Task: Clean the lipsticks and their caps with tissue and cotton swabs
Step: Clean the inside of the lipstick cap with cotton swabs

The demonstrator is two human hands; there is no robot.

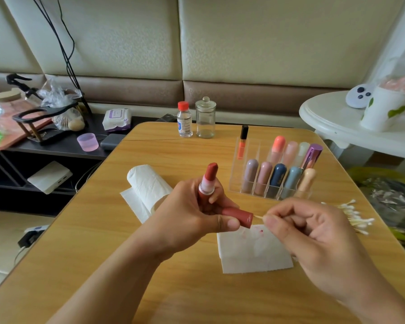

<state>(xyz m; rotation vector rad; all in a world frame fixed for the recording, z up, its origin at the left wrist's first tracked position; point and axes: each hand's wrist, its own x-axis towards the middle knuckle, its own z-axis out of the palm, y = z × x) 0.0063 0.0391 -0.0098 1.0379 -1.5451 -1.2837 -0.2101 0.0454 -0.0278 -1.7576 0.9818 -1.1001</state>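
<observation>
Over the bench (173, 288), the left hand (197, 213) grips an open lipstick (208, 181) and its cap (237, 217); the right hand (313, 237) pinches a cotton swab (258, 216) at the cap's mouth. Nine capped lipsticks wait in the rack (276, 174) at 1 o'clock, apparently untouched. The swab's tip is hidden.

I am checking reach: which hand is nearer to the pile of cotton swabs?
Right. The right hand is just beside the pile of cotton swabs; the left hand is farther away.
</observation>
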